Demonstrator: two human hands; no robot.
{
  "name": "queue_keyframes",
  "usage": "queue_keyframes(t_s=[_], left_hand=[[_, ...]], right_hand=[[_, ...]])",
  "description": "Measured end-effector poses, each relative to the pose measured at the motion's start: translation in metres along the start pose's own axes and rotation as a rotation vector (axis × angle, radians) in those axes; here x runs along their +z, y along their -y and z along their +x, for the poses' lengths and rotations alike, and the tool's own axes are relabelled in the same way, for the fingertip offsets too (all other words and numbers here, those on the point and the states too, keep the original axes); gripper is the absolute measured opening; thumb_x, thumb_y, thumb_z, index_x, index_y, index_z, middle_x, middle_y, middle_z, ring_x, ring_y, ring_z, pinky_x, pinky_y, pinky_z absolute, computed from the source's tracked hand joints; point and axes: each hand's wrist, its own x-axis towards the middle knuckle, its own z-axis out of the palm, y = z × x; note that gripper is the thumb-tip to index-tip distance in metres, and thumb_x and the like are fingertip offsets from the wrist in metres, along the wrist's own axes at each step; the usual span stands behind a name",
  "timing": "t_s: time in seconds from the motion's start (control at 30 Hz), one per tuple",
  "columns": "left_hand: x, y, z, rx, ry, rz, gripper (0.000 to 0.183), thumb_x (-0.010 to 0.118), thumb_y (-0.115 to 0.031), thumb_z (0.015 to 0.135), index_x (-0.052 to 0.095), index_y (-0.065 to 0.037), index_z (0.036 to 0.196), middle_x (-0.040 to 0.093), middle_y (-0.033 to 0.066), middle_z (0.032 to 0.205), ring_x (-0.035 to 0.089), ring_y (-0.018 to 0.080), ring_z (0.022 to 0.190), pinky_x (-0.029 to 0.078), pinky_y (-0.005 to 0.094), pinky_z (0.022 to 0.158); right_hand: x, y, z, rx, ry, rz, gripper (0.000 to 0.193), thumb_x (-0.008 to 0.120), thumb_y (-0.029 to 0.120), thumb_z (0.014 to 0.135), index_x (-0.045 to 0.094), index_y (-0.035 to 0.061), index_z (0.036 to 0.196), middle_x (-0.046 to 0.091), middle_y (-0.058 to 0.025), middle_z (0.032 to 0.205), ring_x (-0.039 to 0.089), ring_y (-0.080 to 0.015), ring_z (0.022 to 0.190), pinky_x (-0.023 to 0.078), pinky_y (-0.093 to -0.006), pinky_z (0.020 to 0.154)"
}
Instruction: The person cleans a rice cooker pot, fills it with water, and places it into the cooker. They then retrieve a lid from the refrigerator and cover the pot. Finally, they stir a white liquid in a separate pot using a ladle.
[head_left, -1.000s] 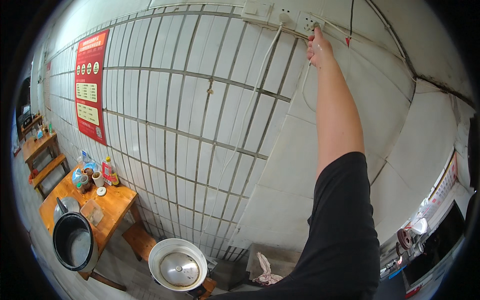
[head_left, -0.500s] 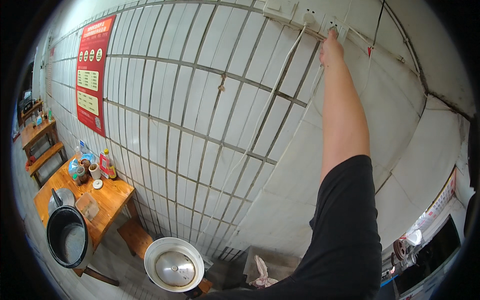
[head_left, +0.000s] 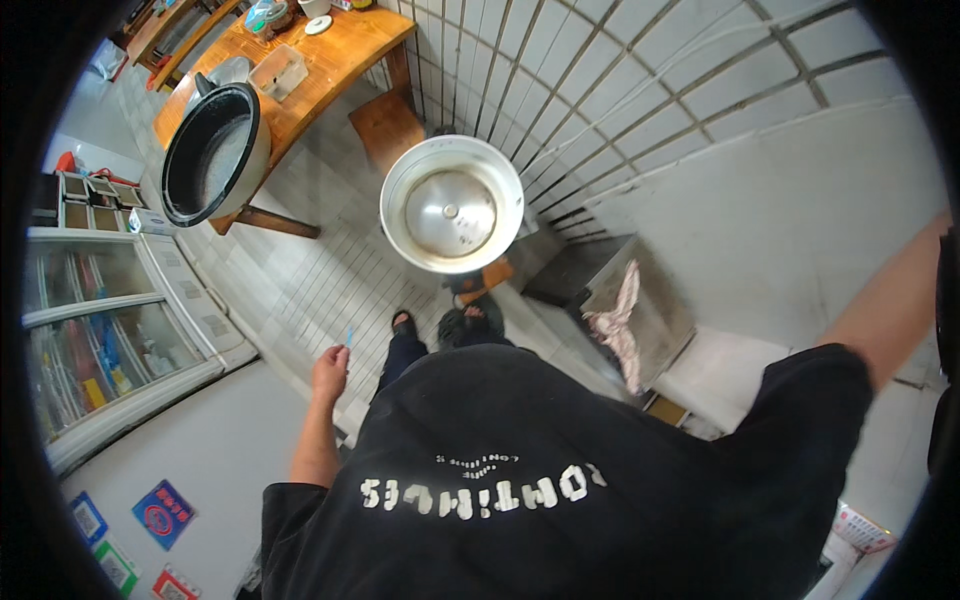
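The left hand (head_left: 330, 372) hangs low beside the body, its fingers drawn together on a small, thin, light-blue object (head_left: 349, 337) that pokes out past the fingertips; its exact kind is too small to tell. The right forearm (head_left: 890, 300) stretches out past the dark rim, so the right hand is hidden and I cannot tell its grip.

Ahead of the body stands a round, white-walled vessel (head_left: 392, 222) with a shiny metal disc (head_left: 451, 212) inside, stained around its edge. Just beyond it is a brown wooden stool (head_left: 385, 128). A grey, box-shaped trough (head_left: 668, 345) sits to the right, a crumpled pinkish cloth (head_left: 618, 330) lying over its edge nearest the body.

Farther off is an orange-brown wooden table (head_left: 345, 55). A deep, round pot (head_left: 215, 165), black inside and pale outside, overlaps its near left corner. A clear, rectangular plastic container (head_left: 279, 72) lies near the long edge facing the person, beside a round, grey metal lid (head_left: 232, 72).
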Motion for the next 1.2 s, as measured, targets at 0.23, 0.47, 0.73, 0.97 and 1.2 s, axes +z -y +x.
queue_keyframes(t_s=[0.23, 0.47, 0.73, 0.97, 1.2], left_hand=[[0.0, 0.003, 0.027, 0.02, 0.127, 0.254, 0.045, 0.058, -0.038, 0.093, 0.066, 0.001, 0.112, 0.071, 0.0144, 0.083, 0.068, 0.0211, 0.07, 0.052, 0.0348, 0.067], [0.024, -0.056, 0.168, 0.204, 0.14, 0.211, 0.045, 0.057, -0.041, 0.093, 0.069, 0.002, 0.1, 0.07, 0.0136, 0.08, 0.066, 0.019, 0.072, 0.052, 0.0339, 0.069], [0.013, -0.127, 0.231, 0.365, 0.186, 0.067, 0.045, 0.056, -0.034, 0.098, 0.061, 0.006, 0.119, 0.069, 0.0131, 0.103, 0.065, 0.0169, 0.089, 0.053, 0.0292, 0.075], [-0.013, -0.11, 0.23, 0.275, 0.207, 0.059, 0.047, 0.061, -0.034, 0.096, 0.059, 0.004, 0.124, 0.068, 0.0143, 0.107, 0.066, 0.0186, 0.092, 0.053, 0.0302, 0.079], [-0.024, -0.12, 0.282, 0.394, 0.173, 0.187, 0.05, 0.056, -0.039, 0.098, 0.057, 0.001, 0.127, 0.068, 0.0146, 0.111, 0.065, 0.0182, 0.088, 0.052, 0.0292, 0.079]], right_hand=[[-0.037, -0.097, -0.421, 1.212, 0.264, 0.038, 0.021, 0.053, 0.028, 0.097, 0.06, 0.0087, 0.096, 0.06, -0.0015, 0.072, 0.054, -0.0116, 0.058, 0.043, -0.0266, 0.051], [-0.024, -0.025, -0.687, 2.087, 0.74, -0.222, 0.046, 0.053, 0.045, 0.096, 0.057, 0.009, 0.123, 0.067, -0.0068, 0.104, 0.065, -0.0176, 0.087, 0.051, -0.0339, 0.074], [0.097, -0.052, -0.78, 2.155, 0.179, 0.146, 0.048, 0.053, 0.04, 0.095, 0.052, 0.0059, 0.128, 0.067, -0.0124, 0.111, 0.066, -0.0232, 0.088, 0.052, -0.0361, 0.075], [0.014, -0.037, -0.806, 2.073, 0.475, -0.054, 0.043, 0.054, 0.041, 0.096, 0.057, 0.0081, 0.122, 0.068, -0.0078, 0.102, 0.065, -0.0178, 0.082, 0.052, -0.0341, 0.069], [-0.24, 0.022, -0.882, 2.036, -0.101, -0.387, 0.044, 0.055, 0.04, 0.094, 0.055, 0.0075, 0.125, 0.068, -0.0076, 0.098, 0.064, -0.0171, 0.077, 0.05, -0.0324, 0.063]])
